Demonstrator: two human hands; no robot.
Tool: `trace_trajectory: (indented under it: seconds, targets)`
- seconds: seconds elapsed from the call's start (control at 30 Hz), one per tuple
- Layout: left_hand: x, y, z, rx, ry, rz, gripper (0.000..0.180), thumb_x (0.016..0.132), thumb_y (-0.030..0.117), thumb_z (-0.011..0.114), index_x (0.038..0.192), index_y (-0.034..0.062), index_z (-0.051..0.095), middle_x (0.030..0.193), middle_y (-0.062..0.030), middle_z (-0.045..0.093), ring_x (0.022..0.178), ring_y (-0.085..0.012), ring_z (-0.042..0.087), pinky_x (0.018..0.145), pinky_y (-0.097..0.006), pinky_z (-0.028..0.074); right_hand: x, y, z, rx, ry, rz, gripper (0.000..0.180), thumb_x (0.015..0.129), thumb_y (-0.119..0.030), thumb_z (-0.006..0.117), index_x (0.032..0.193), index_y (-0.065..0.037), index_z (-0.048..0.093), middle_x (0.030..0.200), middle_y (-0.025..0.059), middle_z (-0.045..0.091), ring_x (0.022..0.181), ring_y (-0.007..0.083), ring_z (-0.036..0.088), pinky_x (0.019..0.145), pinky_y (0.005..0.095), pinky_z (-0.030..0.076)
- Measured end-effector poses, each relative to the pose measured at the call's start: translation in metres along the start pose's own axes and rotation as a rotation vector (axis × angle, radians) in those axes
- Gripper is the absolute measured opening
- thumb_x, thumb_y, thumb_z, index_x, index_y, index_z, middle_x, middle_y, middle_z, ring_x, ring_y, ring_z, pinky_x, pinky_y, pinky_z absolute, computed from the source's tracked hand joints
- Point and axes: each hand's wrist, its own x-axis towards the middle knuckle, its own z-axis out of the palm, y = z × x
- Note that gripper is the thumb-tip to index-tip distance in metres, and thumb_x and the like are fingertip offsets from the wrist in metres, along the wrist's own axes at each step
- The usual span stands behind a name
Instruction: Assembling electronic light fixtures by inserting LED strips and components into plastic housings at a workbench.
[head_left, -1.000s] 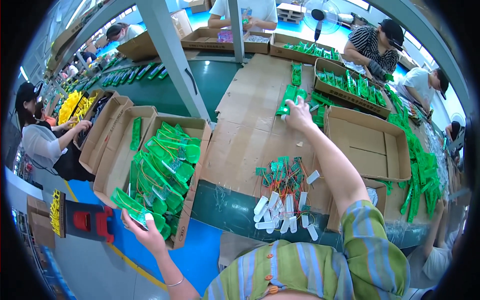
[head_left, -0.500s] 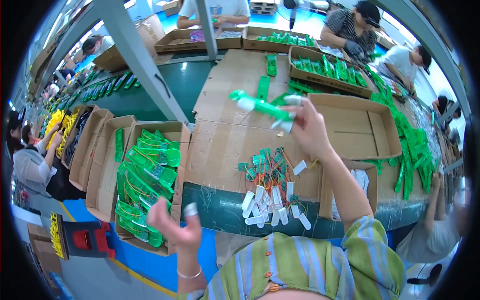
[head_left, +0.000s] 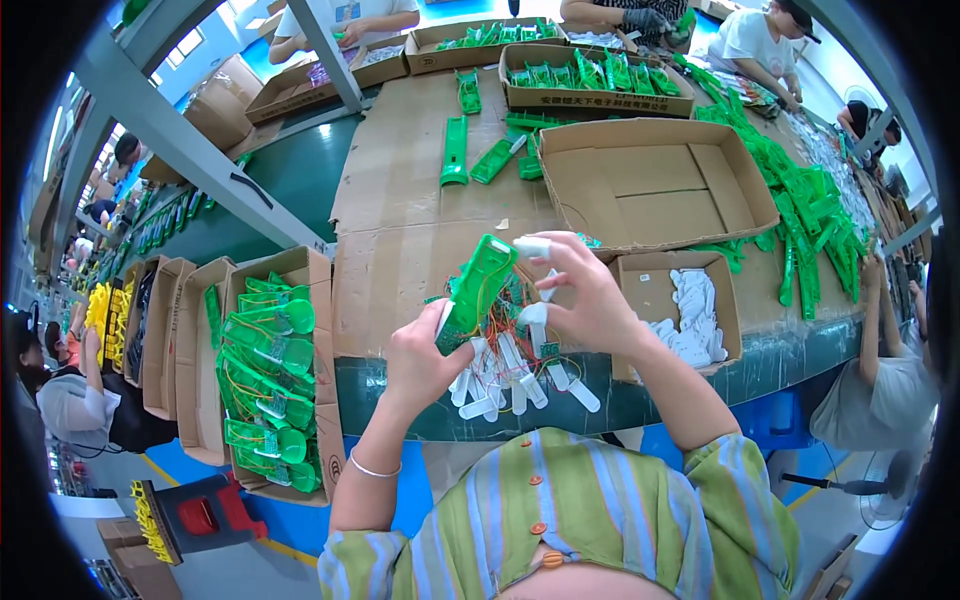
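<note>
My left hand (head_left: 420,360) is closed around the lower end of a long green plastic housing (head_left: 486,272), which tilts up over the table. Wires show along the housing's inside. Just to its right is my right hand (head_left: 592,300), fingers bent and apart, white covers on several fingertips, with nothing visible between them. Below both hands lies a heap of small green circuit boards (head_left: 550,350) with red and yellow wires and white oblong plastic pieces (head_left: 480,408); the hands and housing hide part of it.
On the left, a cardboard box (head_left: 322,370) holds wired green housings. Loose green housings (head_left: 455,150) lie on the cardboard sheet ahead. A shallow carton (head_left: 660,225) and a box of white pieces (head_left: 700,315) stand to the right. A metal post (head_left: 215,145) rises at left; co-workers sit around.
The green housing has come nearer and passed from my right hand to my left. My left hand has moved right from beside the filled box; my view has shifted.
</note>
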Motion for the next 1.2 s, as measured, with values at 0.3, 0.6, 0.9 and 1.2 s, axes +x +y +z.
trace_trajectory:
  seconds: [0.3, 0.6, 0.9, 1.2]
  targets:
    - [-0.012, 0.005, 0.002, -0.151, 0.032, -0.047, 0.046, 0.064, 0.009, 0.072, 0.105, -0.0013, 0.054, 0.086, -0.0114, 0.064, 0.077, -0.0149, 0.063, 0.070, -0.028, 0.049, 0.016, 0.011, 0.013, -0.075, 0.018, 0.017, 0.041, 0.074, -0.001, 0.064, 0.112, -0.002, 0.051, 0.107, 0.0096, 0.051, 0.090, 0.0149, 0.056, 0.071, 0.0251, 0.050]
    - [-0.038, 0.014, 0.005, -0.742, -0.109, -0.250, 0.056, 0.062, 0.012, 0.078, 0.109, -0.0002, 0.051, 0.093, -0.0061, 0.060, 0.082, -0.0095, 0.056, 0.075, -0.024, 0.046, 0.014, 0.016, 0.014, 0.721, -0.342, 0.189, 0.048, 0.080, 0.008, 0.053, 0.126, 0.001, 0.040, 0.122, 0.0082, 0.048, 0.107, 0.0101, 0.048, 0.089, 0.0265, 0.041]
    - [-0.042, 0.032, 0.009, -1.405, -0.277, -0.228, 0.053, 0.080, 0.019, 0.062, 0.123, 0.0031, 0.034, 0.098, -0.0147, 0.056, 0.077, -0.0176, 0.057, 0.068, -0.031, 0.050, 0.014, -0.007, 0.030, 0.755, -0.225, 0.129, 0.051, 0.073, 0.011, 0.057, 0.121, 0.002, 0.043, 0.109, 0.0086, 0.056, 0.100, 0.0144, 0.055, 0.089, 0.0288, 0.045]
    - [-0.049, 0.044, 0.004, -1.517, -0.362, -0.228, 0.051, 0.082, 0.016, 0.060, 0.121, 0.0018, 0.031, 0.090, -0.0140, 0.052, 0.074, -0.0208, 0.057, 0.064, -0.032, 0.050, 0.019, -0.011, 0.030, 0.005, -0.018, -0.228, 0.032, 0.068, 0.006, 0.061, 0.100, 0.001, 0.059, 0.089, 0.0098, 0.064, 0.082, 0.0197, 0.063, 0.076, 0.0285, 0.050]
